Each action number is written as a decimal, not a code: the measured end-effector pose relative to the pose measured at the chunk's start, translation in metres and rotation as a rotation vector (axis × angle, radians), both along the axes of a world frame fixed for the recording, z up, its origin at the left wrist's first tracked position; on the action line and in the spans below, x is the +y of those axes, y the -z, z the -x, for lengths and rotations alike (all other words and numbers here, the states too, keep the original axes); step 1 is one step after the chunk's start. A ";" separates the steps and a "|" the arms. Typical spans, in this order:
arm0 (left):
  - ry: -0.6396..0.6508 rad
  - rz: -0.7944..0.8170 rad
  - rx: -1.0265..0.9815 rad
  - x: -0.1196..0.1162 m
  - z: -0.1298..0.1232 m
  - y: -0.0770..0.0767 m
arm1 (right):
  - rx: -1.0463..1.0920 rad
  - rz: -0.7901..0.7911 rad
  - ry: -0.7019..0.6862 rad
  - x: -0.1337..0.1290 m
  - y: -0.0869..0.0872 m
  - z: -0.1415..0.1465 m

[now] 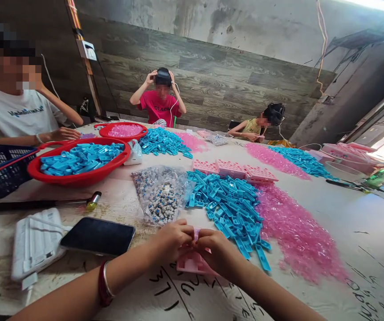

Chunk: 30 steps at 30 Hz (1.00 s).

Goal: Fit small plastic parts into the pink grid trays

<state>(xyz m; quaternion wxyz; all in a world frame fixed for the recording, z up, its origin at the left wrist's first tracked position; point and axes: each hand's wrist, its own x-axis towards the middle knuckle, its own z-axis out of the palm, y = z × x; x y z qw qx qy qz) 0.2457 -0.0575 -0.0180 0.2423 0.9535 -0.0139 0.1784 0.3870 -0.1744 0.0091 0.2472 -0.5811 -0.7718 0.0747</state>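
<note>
Near the table's front, my left hand [177, 238] and my right hand [216, 250] meet over a pink plastic block [192, 264]. The fingers of both are closed in a pinch, close together; whatever is between them is too small and hidden to make out. Just beyond my left hand lies a clear plastic bag [163, 196] of small white-and-blue parts. A pile of blue, trough-shaped plastic pieces [228, 207] is spread beyond my right hand. To its right lies a heap of clear pink plastic pieces [300, 232]. Several pink blocks with holes [232, 168] stand behind the blue pile.
A black phone [98, 235], a white power bank [37, 243] and a hammer [45, 204] lie at left. Behind them stand a red basin [78, 178] of blue pieces and a dark blue basket [8, 178]. Three people sit around the table, with more piles before them.
</note>
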 end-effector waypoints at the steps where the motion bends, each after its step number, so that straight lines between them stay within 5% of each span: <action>1: 0.002 -0.006 0.001 0.000 0.000 0.000 | -0.004 0.020 -0.005 0.001 -0.002 0.000; 13: -0.050 0.175 -0.041 0.007 -0.007 -0.005 | -0.241 0.259 0.034 0.016 -0.016 0.008; 21: -0.018 0.126 -0.078 0.012 0.007 -0.023 | -0.166 0.104 0.045 0.005 -0.011 0.010; 25: -0.410 -0.009 -0.312 0.030 0.019 -0.033 | -0.138 -0.056 0.076 -0.014 -0.013 -0.002; 27: -0.601 -0.108 -0.205 0.042 0.022 -0.034 | -0.090 -0.136 0.185 -0.027 -0.018 -0.022; 30: -0.621 -0.163 0.065 0.055 0.022 -0.030 | -0.006 -0.197 0.373 -0.054 -0.023 -0.067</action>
